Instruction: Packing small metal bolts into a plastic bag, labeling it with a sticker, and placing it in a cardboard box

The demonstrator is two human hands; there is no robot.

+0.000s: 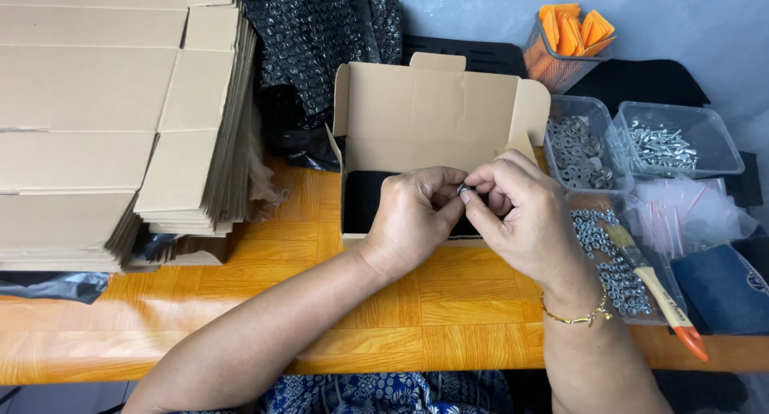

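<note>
Both hands meet just above the front edge of an open cardboard box (432,113), and the thing that matters sits right between them: a small dark metal piece (463,189), ring-like as far as can be told, pinched at the fingertips. The left hand (415,218) comes in from the lower left with its fingers curled narrow around the piece, thumb and forefinger closed on it; the right hand (525,214) comes in from the right, its fingertips also closed in on the same piece, so neither hand is nearer than the other. The piece is too small to show a long axis. It hangs over the black padding (362,201) that lines the box, slightly toward the box's right half. Off to the right, well apart from the hands, stand clear plastic tubs of washers (578,151), screws (661,145) and nuts (609,258), with a brush (653,282) lying across the nuts. A stack of flat cardboard blanks (112,117) lies to the left on the orange table (384,318).
</note>
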